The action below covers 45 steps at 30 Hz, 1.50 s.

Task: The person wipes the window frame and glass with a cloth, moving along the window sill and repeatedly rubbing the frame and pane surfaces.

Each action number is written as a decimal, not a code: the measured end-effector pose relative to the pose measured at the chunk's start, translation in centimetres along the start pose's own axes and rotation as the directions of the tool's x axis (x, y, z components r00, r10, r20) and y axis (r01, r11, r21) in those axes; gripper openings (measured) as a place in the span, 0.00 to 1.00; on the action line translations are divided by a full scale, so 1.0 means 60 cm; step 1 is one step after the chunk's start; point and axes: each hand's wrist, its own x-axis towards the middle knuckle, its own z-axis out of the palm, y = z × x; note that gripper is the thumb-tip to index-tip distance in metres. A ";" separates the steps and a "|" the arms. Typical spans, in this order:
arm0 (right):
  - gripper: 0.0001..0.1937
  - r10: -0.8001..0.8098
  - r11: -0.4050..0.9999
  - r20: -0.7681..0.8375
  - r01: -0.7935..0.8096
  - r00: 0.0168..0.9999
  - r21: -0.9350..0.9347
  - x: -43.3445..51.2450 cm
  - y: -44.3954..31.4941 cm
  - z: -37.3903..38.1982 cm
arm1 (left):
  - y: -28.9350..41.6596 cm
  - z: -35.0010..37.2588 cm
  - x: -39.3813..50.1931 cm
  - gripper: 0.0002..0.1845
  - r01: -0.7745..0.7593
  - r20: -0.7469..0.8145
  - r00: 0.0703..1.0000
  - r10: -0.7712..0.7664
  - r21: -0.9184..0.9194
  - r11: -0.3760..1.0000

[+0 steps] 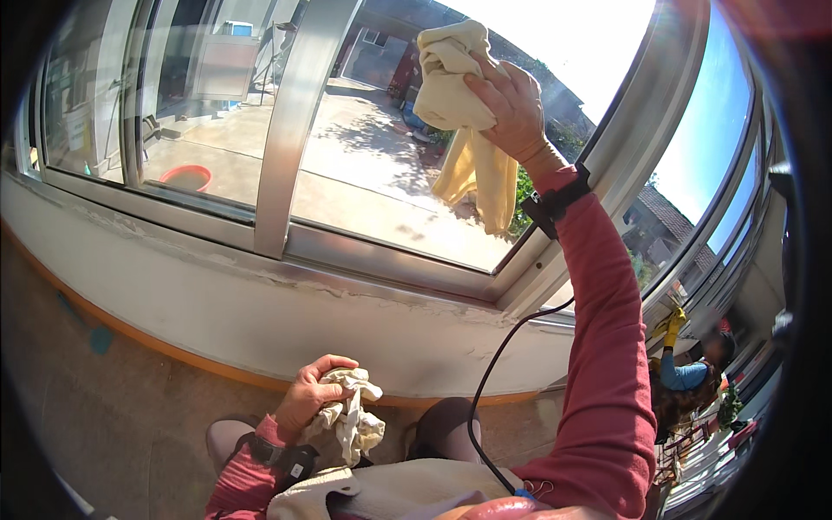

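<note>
My right hand (513, 107) is raised at the upper middle of the view, pressing a folded cream cloth (452, 78) to the window pane (383, 188). A loose yellowish end of that cloth hangs below my wrist. Lower down, in front of my body, my left hand (309, 393) grips a crumpled off-white rag (354, 416) whose folds droop under the fingers. The pane sits in a metal window frame (390, 260), with an upright metal stile (299, 130) to its left. Both wrists wear black bands.
A black cable (484, 383) curves beside my right arm. Below the sill, the white wall (195, 279) has peeling paint and an orange bottom strip. A teal tool (101, 339) lies on the floor. At right, another person wears a yellow glove (676, 325). Outside stands a red basin (187, 177).
</note>
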 end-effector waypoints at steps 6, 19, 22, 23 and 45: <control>0.32 0.625 0.712 -0.477 -0.702 0.618 0.024 0.122 0.096 0.020 | -0.002 -0.003 0.004 0.18 -0.021 -0.006 1.000 0.021 0.007 1.000; 0.27 -0.085 0.988 -0.054 0.091 0.995 0.122 0.052 -0.099 0.035 | 0.011 -0.015 -0.019 0.19 -0.008 -0.021 1.000 0.010 0.108 0.994; 0.26 0.507 0.859 -0.226 -0.510 0.832 0.052 0.106 0.041 0.004 | 0.014 -0.017 -0.020 0.18 -0.006 -0.017 1.000 0.007 0.023 1.000; 0.25 0.617 0.782 -0.246 -0.617 0.748 0.084 0.112 0.065 0.000 | 0.014 -0.017 -0.020 0.18 0.000 -0.022 1.000 0.000 0.017 1.000; 0.27 0.741 0.571 -0.407 -0.820 0.534 -0.034 -0.077 0.070 -0.047 | -0.007 -0.022 0.005 0.18 0.074 -0.060 0.996 -0.069 0.095 0.993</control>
